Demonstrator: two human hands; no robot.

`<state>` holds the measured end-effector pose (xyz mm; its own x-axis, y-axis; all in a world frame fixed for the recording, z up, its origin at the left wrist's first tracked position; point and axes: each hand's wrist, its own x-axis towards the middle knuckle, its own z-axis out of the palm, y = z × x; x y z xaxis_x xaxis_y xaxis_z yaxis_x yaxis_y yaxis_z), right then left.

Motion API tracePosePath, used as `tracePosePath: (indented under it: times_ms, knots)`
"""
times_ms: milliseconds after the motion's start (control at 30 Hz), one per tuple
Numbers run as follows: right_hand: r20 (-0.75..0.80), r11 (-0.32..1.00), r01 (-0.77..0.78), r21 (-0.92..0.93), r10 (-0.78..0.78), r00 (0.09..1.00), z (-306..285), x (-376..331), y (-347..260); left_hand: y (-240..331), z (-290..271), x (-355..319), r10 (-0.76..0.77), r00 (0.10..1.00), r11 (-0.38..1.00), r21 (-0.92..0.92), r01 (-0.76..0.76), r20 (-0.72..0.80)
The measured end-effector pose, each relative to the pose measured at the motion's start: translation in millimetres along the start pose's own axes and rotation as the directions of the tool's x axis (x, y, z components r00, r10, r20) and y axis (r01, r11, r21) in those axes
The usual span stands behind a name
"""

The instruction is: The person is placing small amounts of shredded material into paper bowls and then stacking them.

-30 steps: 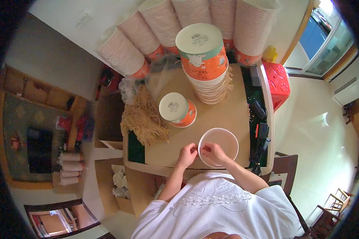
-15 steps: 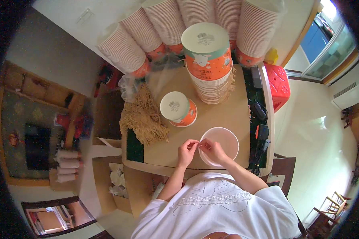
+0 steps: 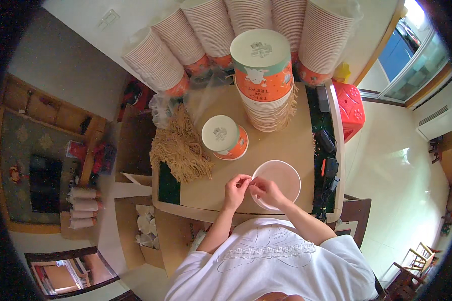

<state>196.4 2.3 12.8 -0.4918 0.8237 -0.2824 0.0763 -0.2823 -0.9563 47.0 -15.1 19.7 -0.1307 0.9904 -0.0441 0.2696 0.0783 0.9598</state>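
A white-lined paper bucket stands mouth up near the front of the table, and I look down into it. My left hand is beside its left rim, thumb and fingertips pinched together. Fingertips of my right hand are also closed, meeting the left ones over that rim, with the hand across the bucket's mouth. Anything between the fingers is too small to make out. Behind the hands, an orange and green paper bucket rests upside down. To its left lies a pile of tan twine cords.
A tall upside-down bucket stack rises at mid-table, cords hanging at its side. Several wrapped stacks of buckets line the back. Black adapters and cables lie along the right edge, near a red plastic stool. An open carton sits below left.
My hands stay together at the bucket's left rim; the right fingers have shifted slightly and curled in more. The view has tilted a little. The buckets and cords have not moved.
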Motion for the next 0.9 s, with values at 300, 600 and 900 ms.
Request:
tracePosePath:
  times_ms: [300, 600, 900]
  knots:
    - [-0.099, 0.998, 0.058, -0.019, -0.060, 0.993, -6.8, 3.6, 0.0, 7.2, 4.7, -1.0, -0.085, 0.995, 0.981, -0.170, 0.093, 0.056]
    - [-0.115, 0.998, 0.065, -0.018, -0.067, 0.991, -5.2, 2.0, 0.8, 18.1, 3.9, -1.7, -0.147, 0.982, 0.976, -0.141, 0.163, 0.119]
    - [-0.185, 0.996, 0.041, -0.082, -0.056, 0.981, -5.7, 1.6, -5.2, 19.1, 1.2, 0.2, -0.252, 0.950, 0.942, -0.180, 0.285, 0.185]
